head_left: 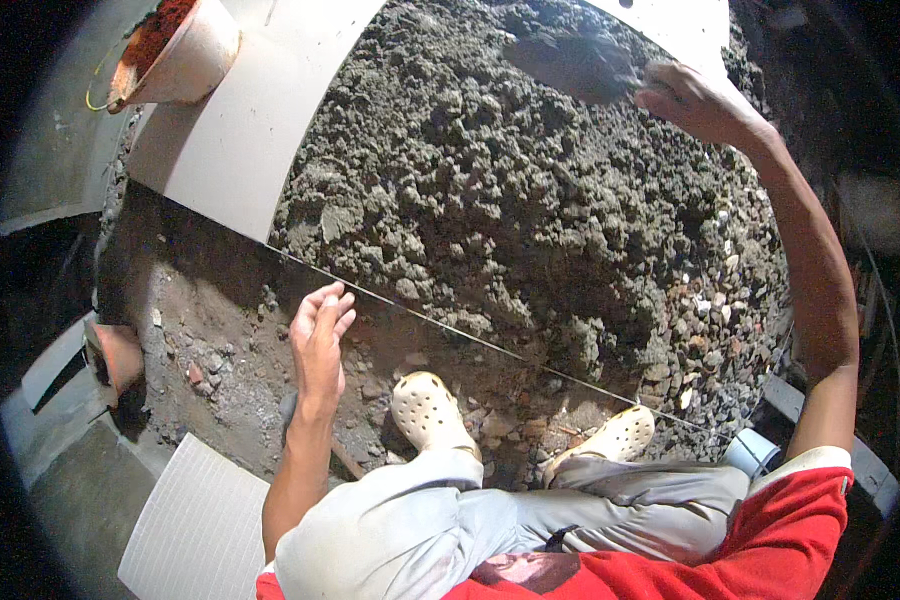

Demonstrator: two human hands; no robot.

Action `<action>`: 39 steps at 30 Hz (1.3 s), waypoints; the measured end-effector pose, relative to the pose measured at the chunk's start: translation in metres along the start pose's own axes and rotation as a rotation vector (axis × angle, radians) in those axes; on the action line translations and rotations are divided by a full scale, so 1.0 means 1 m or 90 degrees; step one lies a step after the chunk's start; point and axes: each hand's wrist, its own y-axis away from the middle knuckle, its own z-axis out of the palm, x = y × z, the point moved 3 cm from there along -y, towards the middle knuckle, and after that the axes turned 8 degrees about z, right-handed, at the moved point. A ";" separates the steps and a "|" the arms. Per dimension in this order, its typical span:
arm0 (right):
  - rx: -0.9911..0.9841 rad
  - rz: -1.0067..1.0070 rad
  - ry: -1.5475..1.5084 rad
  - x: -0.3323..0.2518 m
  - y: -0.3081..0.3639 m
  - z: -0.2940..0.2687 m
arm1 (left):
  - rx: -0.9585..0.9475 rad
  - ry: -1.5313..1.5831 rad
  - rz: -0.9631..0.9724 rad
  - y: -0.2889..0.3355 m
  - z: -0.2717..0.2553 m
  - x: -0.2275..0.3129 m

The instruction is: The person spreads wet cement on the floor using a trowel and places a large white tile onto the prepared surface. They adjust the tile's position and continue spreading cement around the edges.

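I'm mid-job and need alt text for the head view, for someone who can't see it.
A person's right hand holds a blurred, dark trowel-like tool over crumbly grey mix, while the left hand is at a taut string. A large pale tile and a bucket of reddish material are at upper left.

- Crumbly mortar [450, 170] lay beyond the string line [470, 342], right of a large tile [260, 90].
- A bucket [205, 50] stood on that tile, powder [160, 38] in it.
- Another tile [685, 20] lay at the mortar's far right edge; before it, the right hand [690, 100] held a trowel [575, 68] over the mortar.
- Gravel [715, 320] lay at the mortar's near right.
- The left hand [320, 330] was just beside the line, left of 2 clogs [430, 412].
- A ribbed tile [195, 525] lay near left.
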 end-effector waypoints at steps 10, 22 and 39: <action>-0.066 -0.070 -0.024 -0.065 0.004 0.071 | -0.060 -0.022 0.060 0.046 0.038 0.014; -0.057 -0.208 0.050 0.024 0.204 0.072 | -0.086 -0.089 0.003 0.082 0.055 0.010; -0.567 0.555 -0.705 -0.068 0.286 0.023 | -0.280 0.323 -0.521 0.144 0.143 -0.073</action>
